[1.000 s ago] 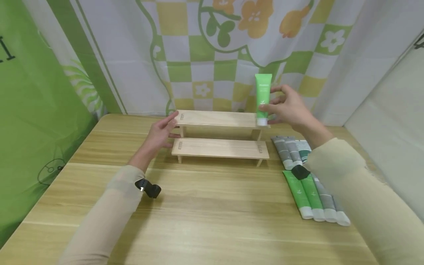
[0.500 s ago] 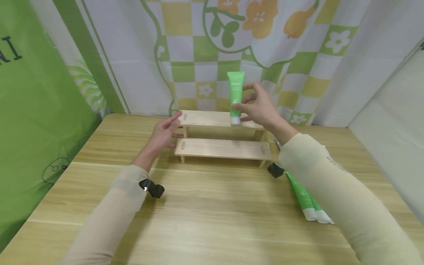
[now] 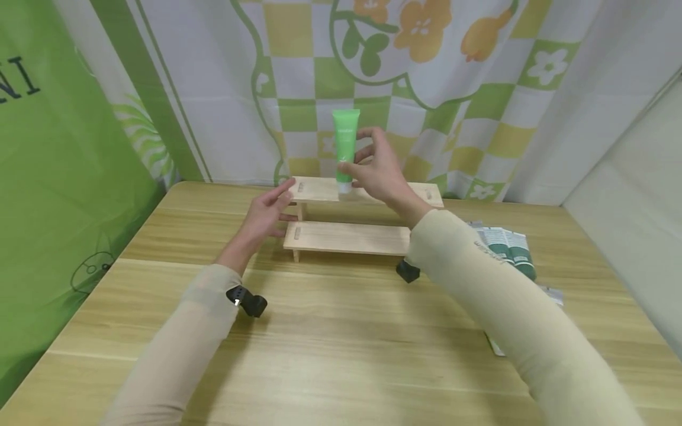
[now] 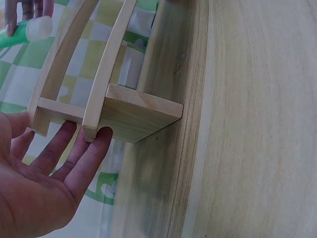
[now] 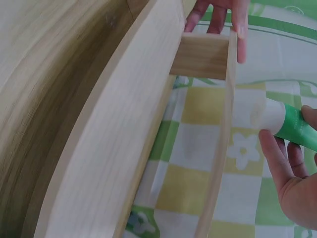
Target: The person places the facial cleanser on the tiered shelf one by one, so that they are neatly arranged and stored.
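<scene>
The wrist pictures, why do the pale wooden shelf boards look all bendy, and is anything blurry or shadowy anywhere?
Head view: the pale wooden two-tier shelf looks nearly straight, the lettering on the bright green tube is too fuzzy to read, and soft shadow falls on the light wooden table beside the beige left sleeve; both wrist views: the shelf's boards bow, probably lens distortion.

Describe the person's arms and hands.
The left sleeve and right sleeve are pale beige, the latter with small dark markings. A black strap and black device sit at the left cuff, another device at the right. Left hand and right hand are ungloved.
</scene>
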